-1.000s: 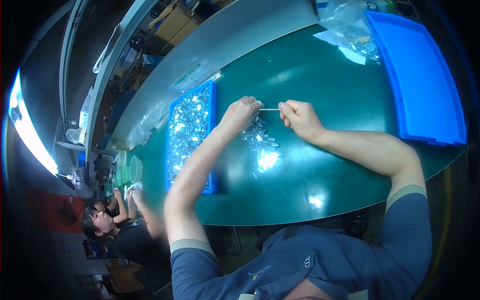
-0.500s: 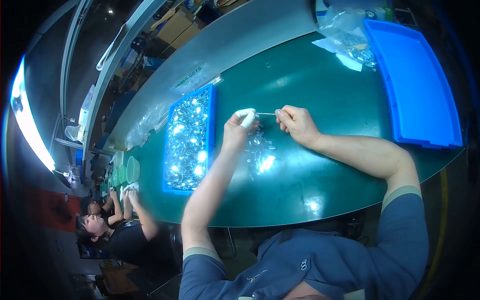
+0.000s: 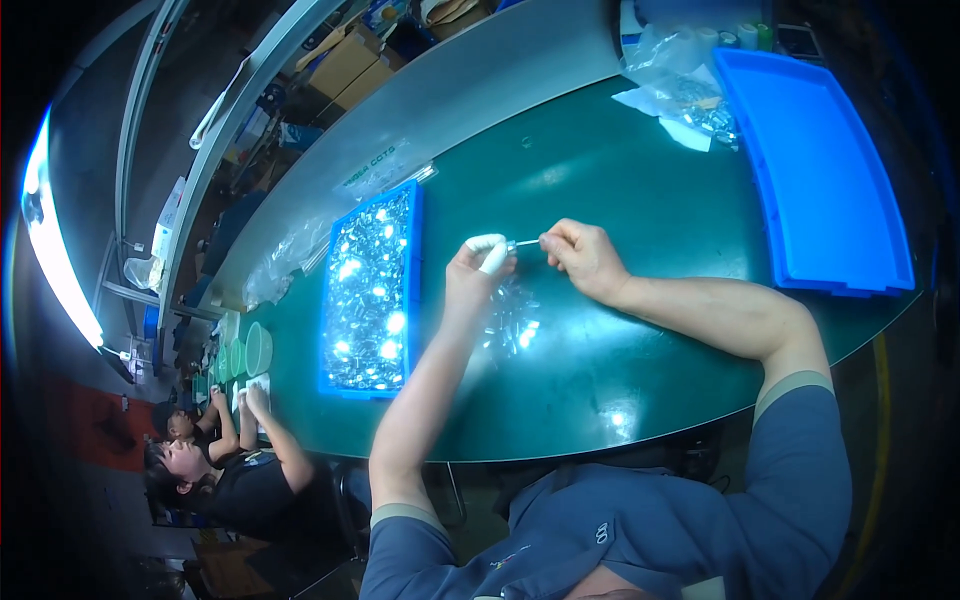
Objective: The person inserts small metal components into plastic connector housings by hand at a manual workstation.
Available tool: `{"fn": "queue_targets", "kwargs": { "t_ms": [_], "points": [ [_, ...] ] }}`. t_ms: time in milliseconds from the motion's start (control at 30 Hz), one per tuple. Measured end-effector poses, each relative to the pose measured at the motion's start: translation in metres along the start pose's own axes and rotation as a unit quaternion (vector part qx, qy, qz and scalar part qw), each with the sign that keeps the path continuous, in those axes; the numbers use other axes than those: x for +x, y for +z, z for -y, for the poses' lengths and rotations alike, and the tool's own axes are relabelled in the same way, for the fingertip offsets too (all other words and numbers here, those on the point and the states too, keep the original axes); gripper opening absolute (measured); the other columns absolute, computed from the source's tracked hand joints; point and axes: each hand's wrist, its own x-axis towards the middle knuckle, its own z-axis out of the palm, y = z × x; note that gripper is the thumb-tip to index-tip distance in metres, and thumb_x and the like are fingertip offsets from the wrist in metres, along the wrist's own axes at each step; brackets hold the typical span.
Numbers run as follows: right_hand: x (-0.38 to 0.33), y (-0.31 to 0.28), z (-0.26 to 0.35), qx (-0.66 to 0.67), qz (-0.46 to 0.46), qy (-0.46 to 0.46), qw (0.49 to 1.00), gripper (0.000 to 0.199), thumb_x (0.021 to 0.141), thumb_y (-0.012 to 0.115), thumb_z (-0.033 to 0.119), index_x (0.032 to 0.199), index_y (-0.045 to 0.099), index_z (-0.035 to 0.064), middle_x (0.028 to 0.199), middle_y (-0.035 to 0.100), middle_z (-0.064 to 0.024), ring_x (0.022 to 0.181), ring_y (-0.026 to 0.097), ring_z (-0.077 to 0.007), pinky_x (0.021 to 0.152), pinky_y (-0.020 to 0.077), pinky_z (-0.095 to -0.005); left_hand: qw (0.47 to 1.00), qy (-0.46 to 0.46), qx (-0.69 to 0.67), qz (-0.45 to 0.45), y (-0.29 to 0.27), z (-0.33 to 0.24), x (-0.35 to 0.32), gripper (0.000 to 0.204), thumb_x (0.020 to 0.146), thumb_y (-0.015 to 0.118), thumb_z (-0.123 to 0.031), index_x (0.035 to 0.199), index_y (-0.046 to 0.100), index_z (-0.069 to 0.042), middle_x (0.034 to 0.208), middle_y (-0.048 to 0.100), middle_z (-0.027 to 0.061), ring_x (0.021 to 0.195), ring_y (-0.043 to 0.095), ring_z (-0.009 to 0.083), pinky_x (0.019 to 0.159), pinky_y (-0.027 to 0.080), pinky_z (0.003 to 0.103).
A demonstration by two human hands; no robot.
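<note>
My left hand (image 3: 474,278), with white finger cots on some fingers, pinches a small shiny metal piece (image 3: 511,247) at its fingertips. A thin metal rod (image 3: 530,242) runs from that piece to my right hand (image 3: 590,260), whose thumb and fingers are closed on the rod's other end. Whether the rod sits inside the piece or only touches it, I cannot tell. Below my hands, a loose scatter of small shiny metal pieces (image 3: 512,325) lies on the green tabletop (image 3: 620,360). To the left stands a blue tray (image 3: 413,270) filled with many similar pieces.
A second blue tray (image 3: 835,180) lies at the right. Clear plastic bags of metal pieces (image 3: 705,105) rest at the far right, beside white paper. Green bowls (image 3: 258,348) stand at the left, near co-workers seated along the table. A grey panel (image 3: 480,90) borders the far edge.
The whole view has shifted slightly. My hands are a little closer together, the rod tilts more, and the shiny piece at my left fingertips shows more clearly.
</note>
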Motion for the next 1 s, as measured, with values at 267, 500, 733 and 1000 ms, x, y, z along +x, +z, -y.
{"fn": "queue_targets", "kwargs": {
  "t_ms": [267, 500, 733, 1000],
  "points": [
    [-0.005, 0.001, 0.008, -0.005, 0.066, 0.018, 0.998, 0.02, 0.099, 0.065, 0.02, 0.097, 0.067, 0.0003, 0.079, 0.069, -0.0044, 0.072, 0.063, -0.0095, 0.065, 0.0507, -0.0265, 0.99, 0.018, 0.13, 0.058, -0.016, -0.02, -0.016, 0.022, 0.094, 0.074, -0.013, 0.112, 0.07, -0.001, 0.097, 0.074, 0.0088, 0.084, 0.069, 0.0133, 0.077, 0.056, 0.027],
    [-0.004, 0.0, 0.004, 0.016, 0.062, 0.025, 0.998, 0.025, 0.102, 0.061, 0.023, 0.093, 0.069, 0.0007, 0.074, 0.068, -0.0038, 0.065, 0.061, -0.0094, 0.059, 0.0486, -0.0262, 0.991, 0.032, 0.105, 0.08, -0.01, -0.009, -0.013, 0.019, 0.095, 0.072, -0.009, 0.109, 0.068, 0.002, 0.1, 0.072, 0.0098, 0.09, 0.071, 0.0171, 0.079, 0.057, 0.029],
    [-0.01, 0.004, 0.014, -0.034, 0.123, 0.061, 0.99, 0.046, 0.107, 0.053, 0.036, 0.077, 0.064, 0.0022, 0.06, 0.06, -0.0028, 0.053, 0.054, -0.0087, 0.049, 0.0426, -0.0268, 0.982, 0.075, 0.145, 0.1, -0.001, -0.009, -0.02, 0.017, 0.095, 0.073, -0.011, 0.106, 0.069, 0.001, 0.096, 0.072, 0.006, 0.087, 0.067, 0.0112, 0.079, 0.055, 0.029],
    [-0.012, 0.006, 0.015, -0.002, 0.117, 0.088, 0.989, 0.046, 0.106, 0.056, 0.037, 0.076, 0.064, 0.0028, 0.062, 0.06, -0.0017, 0.055, 0.053, -0.0076, 0.05, 0.0417, -0.0254, 0.97, 0.089, 0.197, 0.114, -0.004, -0.017, -0.022, 0.02, 0.096, 0.071, -0.013, 0.107, 0.069, 0.003, 0.09, 0.071, 0.0055, 0.085, 0.066, 0.0109, 0.076, 0.054, 0.03]
  ]
}}
